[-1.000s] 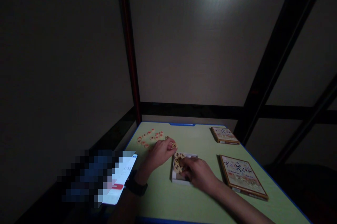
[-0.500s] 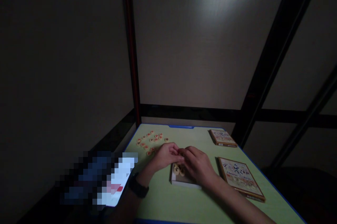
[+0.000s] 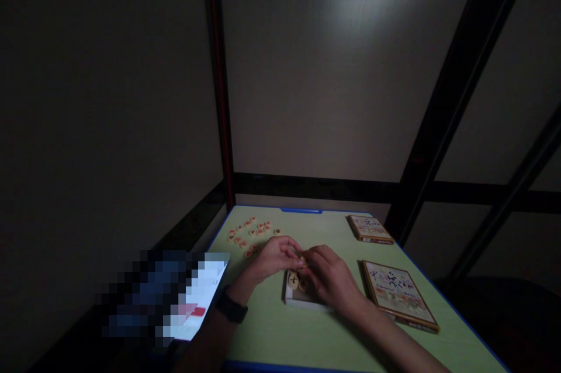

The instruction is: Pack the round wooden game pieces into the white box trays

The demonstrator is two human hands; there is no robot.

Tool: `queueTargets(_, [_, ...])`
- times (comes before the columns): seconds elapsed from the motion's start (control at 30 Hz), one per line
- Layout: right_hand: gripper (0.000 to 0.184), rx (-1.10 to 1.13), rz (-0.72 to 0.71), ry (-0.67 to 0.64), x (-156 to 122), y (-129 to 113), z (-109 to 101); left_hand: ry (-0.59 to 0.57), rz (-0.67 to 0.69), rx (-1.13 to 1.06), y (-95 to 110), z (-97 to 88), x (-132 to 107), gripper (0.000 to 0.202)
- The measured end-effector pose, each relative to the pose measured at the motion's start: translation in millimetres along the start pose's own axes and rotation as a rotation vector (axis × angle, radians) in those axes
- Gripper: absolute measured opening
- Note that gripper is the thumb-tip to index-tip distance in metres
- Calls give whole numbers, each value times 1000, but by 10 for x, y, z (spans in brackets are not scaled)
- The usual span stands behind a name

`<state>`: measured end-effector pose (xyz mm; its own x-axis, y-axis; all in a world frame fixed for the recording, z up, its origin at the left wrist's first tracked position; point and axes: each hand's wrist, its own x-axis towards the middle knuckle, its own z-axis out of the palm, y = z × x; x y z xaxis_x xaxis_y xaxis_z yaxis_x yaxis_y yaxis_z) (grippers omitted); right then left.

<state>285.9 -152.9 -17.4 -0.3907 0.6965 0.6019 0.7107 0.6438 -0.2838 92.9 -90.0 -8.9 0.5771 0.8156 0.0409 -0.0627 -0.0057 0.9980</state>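
Observation:
My left hand [image 3: 276, 257], with a dark band on its wrist, has its fingers pinched on a small round Chinese chess piece [image 3: 303, 262]. My right hand [image 3: 333, 279] meets it there, fingers curled and closed against the same piece, which is partly hidden. Both hands are above a shallow open box [image 3: 302, 303] with white sides. Inside it lie wooden chess pieces [image 3: 295, 280], the nearest with a dark mark; the right hand covers much of the box. Beyond my left hand, several loose pieces [image 3: 238, 239] with red or dark characters are scattered on the table.
The pale green table [image 3: 272, 338] has a blue edge. Two flat printed boxes lie on its right side, a nearer one [image 3: 398, 294] and a farther one [image 3: 371, 228]. A lit screen [image 3: 205, 291], partly pixelated, is at the left edge. Walls [image 3: 315, 98] stand behind and left.
My fingers have shifted slightly around the piece, so its pale edge shows between the fingertips. The box and scattered pieces stay in place.

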Motion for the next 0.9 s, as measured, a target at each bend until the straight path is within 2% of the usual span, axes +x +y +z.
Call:
queueTargets(0.07, [24, 42, 19, -32, -23, -11, -18, -35, -28, 33, 17, -57, -4, 54])
queueTargets(0.13, [26, 82, 36, -137, -41, -26, -56, -21, -26, 66, 46, -132, -4, 56])
queueTargets(0.23, [34, 58, 19, -290, -72, -30, -79, 118, 66, 111, 83, -223, 17, 49])
queueTargets(0.3, [38, -3, 1, -330, -94, -6, -48, 202, 132, 130, 98, -249, 38, 42])
queueTargets(0.43, [34, -77, 4, -337, -128, 86, 56, 321, 193, 124, 132, -258, 60, 38])
queueTargets(0.67, [42, -41, 4, -375, -114, 110, 54, 662, 184, 79, 271, -377, -38, 39])
queueTargets(0.8, [38, -33, 0, -377, -104, 102, 70, 746, 244, 60, 284, -478, -30, 34])
queueTargets(0.9, [36, -28, -7, -360, -108, 104, 92, 794, 220, 172, 251, -549, 8, 24])
